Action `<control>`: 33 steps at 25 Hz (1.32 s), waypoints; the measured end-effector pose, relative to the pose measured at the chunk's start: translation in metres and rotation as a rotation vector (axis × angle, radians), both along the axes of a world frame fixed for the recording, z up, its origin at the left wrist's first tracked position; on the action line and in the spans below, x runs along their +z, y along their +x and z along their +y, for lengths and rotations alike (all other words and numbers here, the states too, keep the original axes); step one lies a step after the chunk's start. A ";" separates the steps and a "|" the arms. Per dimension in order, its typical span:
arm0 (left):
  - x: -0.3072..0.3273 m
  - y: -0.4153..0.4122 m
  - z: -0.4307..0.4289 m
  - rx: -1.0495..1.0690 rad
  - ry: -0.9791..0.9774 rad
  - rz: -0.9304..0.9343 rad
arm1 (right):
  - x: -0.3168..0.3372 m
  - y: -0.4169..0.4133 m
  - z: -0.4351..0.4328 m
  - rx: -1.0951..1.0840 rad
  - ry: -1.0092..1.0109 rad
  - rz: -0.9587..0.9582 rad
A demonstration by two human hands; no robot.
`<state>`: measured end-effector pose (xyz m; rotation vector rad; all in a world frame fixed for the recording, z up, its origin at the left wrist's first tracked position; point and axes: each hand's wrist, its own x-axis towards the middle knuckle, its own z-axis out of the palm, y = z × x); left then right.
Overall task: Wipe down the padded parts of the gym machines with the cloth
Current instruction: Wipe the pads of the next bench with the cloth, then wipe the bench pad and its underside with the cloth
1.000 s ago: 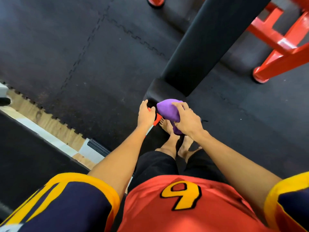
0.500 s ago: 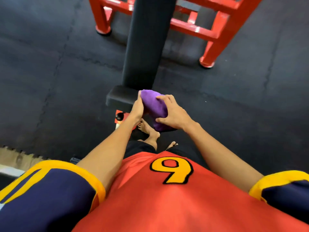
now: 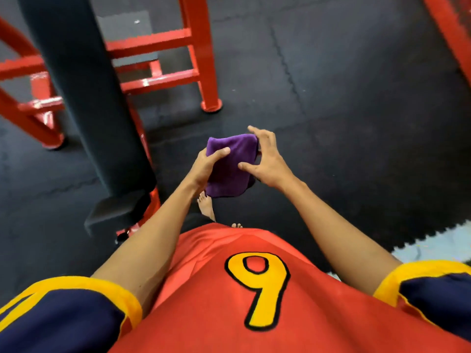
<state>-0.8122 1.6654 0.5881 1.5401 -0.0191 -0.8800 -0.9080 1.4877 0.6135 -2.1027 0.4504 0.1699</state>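
Note:
A folded purple cloth hangs in the air in front of my chest, held between both hands. My left hand grips its left side, thumb lying across the top face. My right hand holds the right edge, thumb on the cloth and fingers curled round the far corner. The long black padded bench stretches away at the left, its small black seat pad nearest me. Neither the cloth nor my hands touch the padding.
The bench's red steel frame with round feet stands behind and beside the pad. Another red bar crosses the top right corner. Black interlocking rubber mats cover the floor, ending at a pale strip on the right. My bare feet show below the cloth.
The cloth has come off the seat pad and now sits lifted between both hands to the right of the bench. My view has swung so the bench lies at the left.

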 end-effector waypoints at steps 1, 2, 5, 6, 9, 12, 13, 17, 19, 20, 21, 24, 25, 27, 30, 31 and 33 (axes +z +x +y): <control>0.002 0.007 -0.019 -0.069 -0.016 -0.022 | 0.003 -0.002 -0.019 -0.050 -0.003 0.016; 0.006 0.015 -0.036 -0.133 -0.042 -0.035 | 0.007 -0.002 -0.037 -0.082 -0.018 0.037; 0.009 0.050 -0.099 -0.388 -0.145 -0.096 | 0.013 -0.008 -0.091 -0.246 -0.087 0.025; 0.010 0.063 -0.121 -0.492 -0.179 -0.116 | 0.014 -0.013 -0.106 -0.294 -0.098 -0.006; 0.012 0.091 -0.188 -0.736 -0.206 -0.136 | 0.021 -0.027 -0.140 -0.392 -0.117 -0.053; 0.021 0.097 -0.250 -0.861 -0.252 0.000 | 0.032 -0.036 -0.164 -0.562 -0.037 -0.037; 0.026 0.095 -0.274 -0.860 -0.271 0.111 | 0.036 -0.037 -0.174 -0.629 -0.014 -0.041; 0.031 0.073 -0.367 -0.906 -0.095 0.173 | 0.047 -0.048 -0.218 -0.798 -0.050 -0.096; 0.024 0.063 -0.404 -1.016 -0.048 0.102 | 0.048 -0.054 -0.240 -0.819 -0.070 -0.096; 0.020 0.057 -0.425 -1.073 -0.037 0.083 | 0.047 -0.059 -0.254 -0.833 -0.072 -0.099; 0.017 0.053 -0.447 -1.111 -0.033 0.064 | 0.045 -0.066 -0.268 -0.846 -0.069 -0.101; 0.015 0.039 -0.513 -1.093 -0.031 0.053 | 0.041 -0.092 -0.316 -0.868 -0.026 -0.095; 0.014 0.033 -0.535 -1.065 -0.034 0.057 | 0.042 -0.101 -0.334 -0.865 -0.003 -0.088; 0.015 0.023 -0.574 -1.045 -0.055 0.101 | 0.045 -0.117 -0.366 -0.847 0.052 -0.058; 0.025 -0.006 -0.644 -1.177 -0.148 0.099 | 0.051 -0.145 -0.429 -0.893 0.043 -0.069; 0.031 -0.018 -0.667 -1.242 -0.172 0.080 | 0.052 -0.154 -0.451 -0.920 0.014 -0.098; 0.040 -0.042 -0.711 -1.355 -0.210 0.053 | 0.053 -0.172 -0.497 -0.996 -0.075 -0.171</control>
